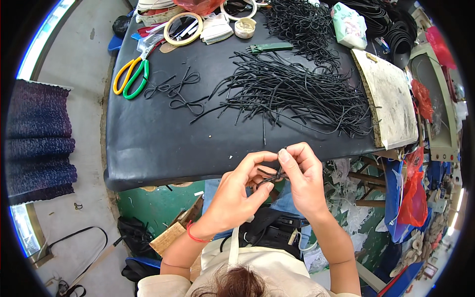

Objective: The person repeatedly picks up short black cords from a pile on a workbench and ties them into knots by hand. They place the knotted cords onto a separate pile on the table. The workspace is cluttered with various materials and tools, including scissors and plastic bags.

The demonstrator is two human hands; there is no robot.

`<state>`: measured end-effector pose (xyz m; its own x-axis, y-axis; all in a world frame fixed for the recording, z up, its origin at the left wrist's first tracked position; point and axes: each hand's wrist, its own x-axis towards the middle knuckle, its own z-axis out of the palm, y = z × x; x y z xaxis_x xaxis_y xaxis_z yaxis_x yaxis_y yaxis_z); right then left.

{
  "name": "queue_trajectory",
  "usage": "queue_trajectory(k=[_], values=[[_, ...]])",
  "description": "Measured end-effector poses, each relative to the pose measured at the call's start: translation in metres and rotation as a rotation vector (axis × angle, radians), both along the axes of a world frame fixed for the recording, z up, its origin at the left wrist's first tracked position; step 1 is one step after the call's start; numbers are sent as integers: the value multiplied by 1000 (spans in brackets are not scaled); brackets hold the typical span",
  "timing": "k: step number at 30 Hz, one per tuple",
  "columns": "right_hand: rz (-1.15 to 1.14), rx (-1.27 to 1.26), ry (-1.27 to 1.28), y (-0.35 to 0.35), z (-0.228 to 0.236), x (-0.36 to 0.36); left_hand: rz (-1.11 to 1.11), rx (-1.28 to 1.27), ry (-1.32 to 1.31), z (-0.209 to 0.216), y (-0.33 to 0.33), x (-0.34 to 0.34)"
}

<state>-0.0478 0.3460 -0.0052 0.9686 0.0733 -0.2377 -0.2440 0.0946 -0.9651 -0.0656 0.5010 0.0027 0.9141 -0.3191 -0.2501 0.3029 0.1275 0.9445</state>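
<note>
Just off the table's near edge, a short black cord (278, 175) is looped and crossed between my two hands. My left hand (242, 190) pinches part of it between thumb and fingers, with a cord end poking out. Thumb and forefinger of my right hand (304, 178) are closed on another stretch of it, close to the left fingertips. Beyond my hands lies a large pile of loose black cords (297, 94) on the black table (153, 148). Several knotted, looped cords (185, 91) rest left of that pile.
Scissors (131, 76) with yellow and green handles lie at the far left. A tape roll (183, 28), a small tub (245, 28) and a green tool (269, 47) are at the back. A tangled cord heap (302, 24) sits behind the pile; a worn board (388, 99) stands right.
</note>
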Motion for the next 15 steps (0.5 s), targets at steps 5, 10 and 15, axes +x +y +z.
queue_trajectory(k=[5,10,15], values=[[-40,13,-17,-1,2,3,131,-149,69,-2,-9,-7],[15,107,65,0,10,1,69,51,-26,-5,-7,-4],[135,-35,-5,-10,13,0,7,149,-168,-1,-7,-2]])
